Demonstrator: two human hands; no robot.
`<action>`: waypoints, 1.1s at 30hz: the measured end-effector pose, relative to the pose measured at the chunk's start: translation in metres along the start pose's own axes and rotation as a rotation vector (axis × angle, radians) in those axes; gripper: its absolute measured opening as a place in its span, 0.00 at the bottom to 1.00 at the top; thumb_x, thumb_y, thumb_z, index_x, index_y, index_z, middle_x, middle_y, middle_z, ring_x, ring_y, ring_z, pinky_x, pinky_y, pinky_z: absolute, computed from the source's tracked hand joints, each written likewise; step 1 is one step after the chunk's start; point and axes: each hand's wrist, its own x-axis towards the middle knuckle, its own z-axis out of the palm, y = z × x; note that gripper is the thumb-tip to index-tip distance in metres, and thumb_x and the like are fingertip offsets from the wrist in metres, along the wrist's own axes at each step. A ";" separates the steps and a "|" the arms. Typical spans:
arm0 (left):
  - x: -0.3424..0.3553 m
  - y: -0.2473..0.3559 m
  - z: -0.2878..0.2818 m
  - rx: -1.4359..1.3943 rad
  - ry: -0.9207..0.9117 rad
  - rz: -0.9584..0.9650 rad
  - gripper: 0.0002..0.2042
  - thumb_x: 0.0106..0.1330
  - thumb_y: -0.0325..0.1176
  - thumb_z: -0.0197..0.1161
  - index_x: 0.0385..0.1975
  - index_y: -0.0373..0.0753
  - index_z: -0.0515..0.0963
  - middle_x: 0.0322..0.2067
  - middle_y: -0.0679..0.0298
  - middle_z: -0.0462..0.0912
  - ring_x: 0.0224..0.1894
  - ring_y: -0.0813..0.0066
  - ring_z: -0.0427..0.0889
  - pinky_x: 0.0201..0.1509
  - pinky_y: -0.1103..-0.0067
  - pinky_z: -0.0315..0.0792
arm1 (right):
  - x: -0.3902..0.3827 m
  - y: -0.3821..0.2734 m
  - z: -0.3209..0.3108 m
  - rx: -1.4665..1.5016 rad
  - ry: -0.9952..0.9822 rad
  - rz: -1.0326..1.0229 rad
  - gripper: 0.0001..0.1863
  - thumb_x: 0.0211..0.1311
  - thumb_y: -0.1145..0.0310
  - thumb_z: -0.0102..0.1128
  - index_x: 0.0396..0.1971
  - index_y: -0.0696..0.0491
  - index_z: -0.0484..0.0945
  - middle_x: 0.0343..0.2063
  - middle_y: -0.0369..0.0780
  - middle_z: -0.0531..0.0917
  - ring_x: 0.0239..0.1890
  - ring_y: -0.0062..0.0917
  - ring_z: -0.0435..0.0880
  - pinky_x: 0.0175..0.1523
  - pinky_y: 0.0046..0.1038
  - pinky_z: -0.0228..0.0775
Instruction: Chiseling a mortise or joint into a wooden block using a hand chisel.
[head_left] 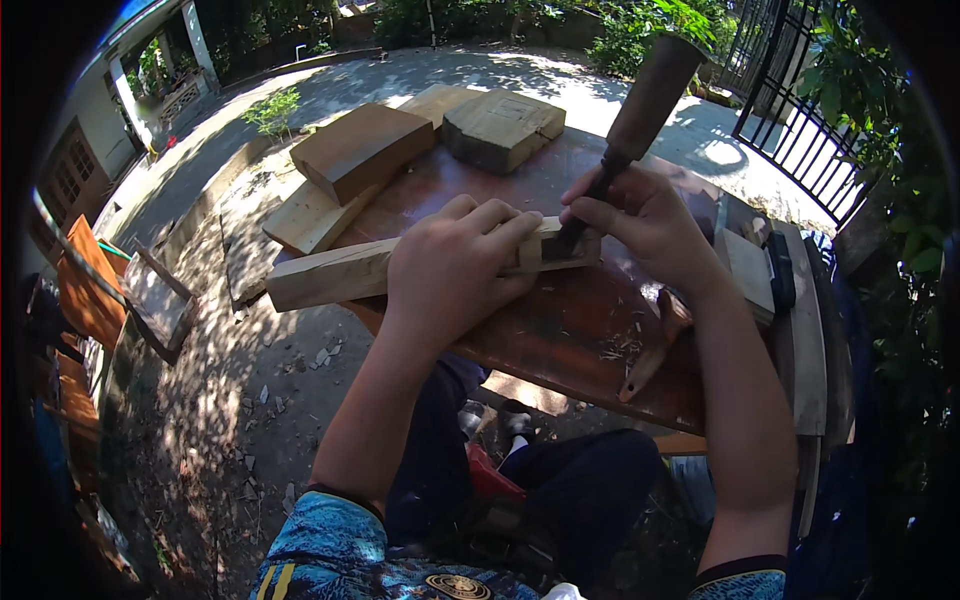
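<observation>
A squared length of pale wood lies across the reddish-brown table. My left hand is wrapped over it near its middle, fingers curled over the top. In my right hand is a chisel with a thick round handle, gripped low, around the dark metal shank. The chisel tilts, its handle up and to the right. Its blade reaches down to a cut area near the wood's right end; the exact tip is hard to make out. Small wood shavings are scattered on the tabletop below my right hand.
A brown block rests on a paler board at the far left of the table, beside another thick block. Near my right forearm lies a curved brown wooden piece. Farther right are a pale block and a dark object.
</observation>
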 end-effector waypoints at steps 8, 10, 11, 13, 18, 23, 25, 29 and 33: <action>0.003 0.005 -0.004 0.074 -0.015 -0.016 0.17 0.44 0.39 0.76 0.38 0.48 0.86 0.36 0.73 0.84 0.39 0.69 0.84 0.39 0.68 0.80 | -0.004 -0.019 0.039 -0.556 0.168 -0.524 0.08 0.63 0.75 0.67 0.41 0.57 0.85 0.29 0.43 0.87 0.28 0.19 0.83 0.34 0.28 0.72; 0.003 0.005 -0.003 0.083 -0.023 -0.020 0.17 0.44 0.39 0.77 0.37 0.47 0.86 0.36 0.73 0.84 0.39 0.68 0.84 0.39 0.68 0.80 | -0.005 -0.016 0.041 -0.533 0.191 -0.559 0.08 0.63 0.75 0.67 0.42 0.58 0.85 0.26 0.46 0.85 0.25 0.22 0.80 0.32 0.28 0.71; 0.002 0.005 -0.002 0.067 -0.005 -0.014 0.17 0.44 0.39 0.77 0.37 0.47 0.86 0.36 0.73 0.84 0.39 0.68 0.83 0.39 0.68 0.80 | -0.006 -0.020 0.042 -0.490 0.186 -0.372 0.09 0.62 0.75 0.67 0.42 0.58 0.85 0.25 0.45 0.84 0.25 0.22 0.80 0.32 0.29 0.71; 0.001 0.004 -0.003 0.050 0.008 -0.009 0.17 0.45 0.38 0.77 0.37 0.47 0.86 0.36 0.73 0.84 0.38 0.68 0.83 0.39 0.69 0.80 | -0.007 -0.021 0.043 -0.442 0.179 -0.183 0.09 0.62 0.74 0.68 0.42 0.58 0.85 0.24 0.45 0.84 0.25 0.21 0.79 0.32 0.29 0.71; 0.001 0.005 -0.002 0.047 -0.006 -0.005 0.20 0.45 0.37 0.77 0.42 0.49 0.87 0.38 0.75 0.85 0.38 0.68 0.83 0.39 0.70 0.80 | 0.001 -0.009 0.030 -0.317 0.163 -0.128 0.09 0.65 0.68 0.69 0.40 0.58 0.86 0.24 0.39 0.85 0.26 0.18 0.80 0.34 0.26 0.72; 0.002 0.005 -0.005 0.052 -0.001 0.002 0.22 0.46 0.38 0.77 0.45 0.50 0.88 0.37 0.75 0.85 0.37 0.69 0.83 0.40 0.70 0.80 | 0.005 -0.003 0.017 -0.165 0.095 -0.080 0.11 0.67 0.66 0.68 0.42 0.58 0.86 0.27 0.36 0.87 0.29 0.16 0.80 0.36 0.25 0.73; 0.002 0.006 -0.006 0.058 0.007 0.003 0.22 0.46 0.38 0.77 0.46 0.50 0.88 0.37 0.75 0.85 0.37 0.69 0.83 0.40 0.70 0.80 | 0.005 -0.002 0.016 -0.158 0.074 -0.026 0.11 0.68 0.66 0.68 0.42 0.58 0.86 0.29 0.36 0.87 0.30 0.15 0.80 0.37 0.26 0.73; 0.003 0.007 -0.004 0.065 0.001 -0.001 0.22 0.46 0.37 0.76 0.46 0.51 0.88 0.37 0.75 0.85 0.37 0.69 0.83 0.40 0.71 0.80 | 0.004 0.002 0.016 -0.153 0.098 -0.160 0.10 0.67 0.67 0.68 0.42 0.56 0.86 0.29 0.35 0.87 0.29 0.16 0.80 0.37 0.25 0.73; 0.002 0.005 -0.002 0.047 0.020 0.000 0.21 0.46 0.36 0.76 0.45 0.51 0.88 0.36 0.74 0.85 0.37 0.69 0.83 0.39 0.70 0.80 | 0.000 -0.003 0.021 -0.227 0.115 -0.201 0.09 0.66 0.68 0.68 0.43 0.55 0.86 0.30 0.35 0.86 0.27 0.17 0.79 0.36 0.23 0.73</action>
